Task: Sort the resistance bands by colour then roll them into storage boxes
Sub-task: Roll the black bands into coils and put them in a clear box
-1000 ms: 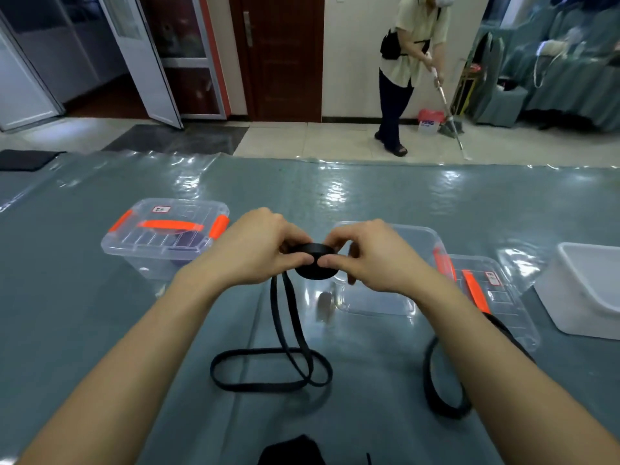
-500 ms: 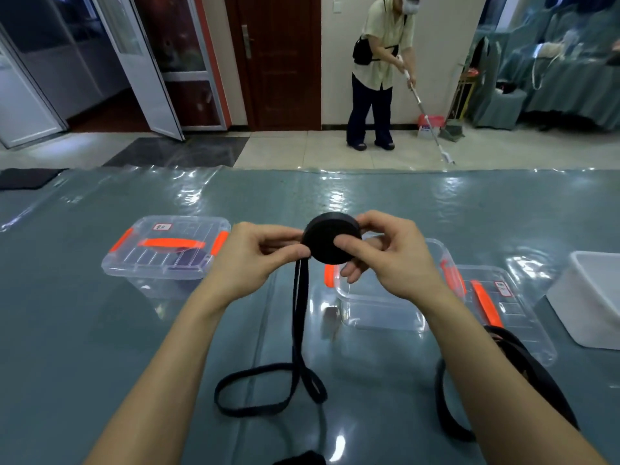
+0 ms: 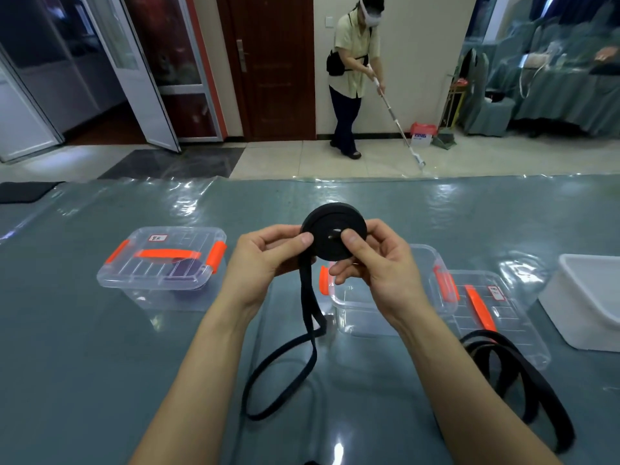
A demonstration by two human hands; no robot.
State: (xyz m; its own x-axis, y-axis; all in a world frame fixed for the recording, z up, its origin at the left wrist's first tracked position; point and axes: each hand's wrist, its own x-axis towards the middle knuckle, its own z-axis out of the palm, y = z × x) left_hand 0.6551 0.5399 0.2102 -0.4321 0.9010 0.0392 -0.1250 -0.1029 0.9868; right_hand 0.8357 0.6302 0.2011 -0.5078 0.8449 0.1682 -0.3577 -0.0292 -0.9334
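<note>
We hold the flat black rubber resistance band (image 3: 332,234), wound into a tight disc, above the middle of the glossy grey-green worktop (image 3: 84,347): our left hand (image 3: 265,260) and right hand (image 3: 375,266) both pinch it. Its loose tail hangs down onto the worktop. Behind our right hand sits an open clear plastic storage box with orange clips (image 3: 355,310).

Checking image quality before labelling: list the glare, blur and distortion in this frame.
Head view: ceiling-light glare streaks the table's plastic cover; wide-angle bend bows its far edge; the roll and both hands, left and right, are sharp, without motion blur.
</note>
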